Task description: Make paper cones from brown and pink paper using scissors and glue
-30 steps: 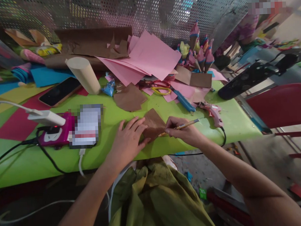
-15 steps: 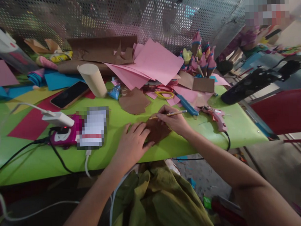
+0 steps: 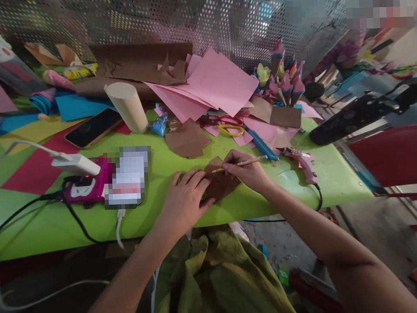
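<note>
My left hand (image 3: pixel 186 200) lies flat with fingers stretched out, pressing a small brown paper piece (image 3: pixel 223 185) onto the green table (image 3: pixel 156 217). My right hand (image 3: pixel 248 173) is closed around a pencil (image 3: pixel 245 163), whose tip rests on the upper part of that brown piece. A larger brown paper scrap (image 3: pixel 187 140) lies just beyond. Both forearms reach in from the bottom of the view.
Pink sheets (image 3: pixel 209 85), scissors (image 3: pixel 224 126), a blue-handled tool (image 3: pixel 263 147) and a pink glue gun (image 3: pixel 302 161) lie behind and to the right. A cardboard tube (image 3: pixel 127 107), a phone (image 3: pixel 93 127) and a magenta power strip (image 3: pixel 88 187) with cables sit at left.
My right hand slid the pencil from the brown piece's right edge up toward its top. My left hand kept pressing the piece down.
</note>
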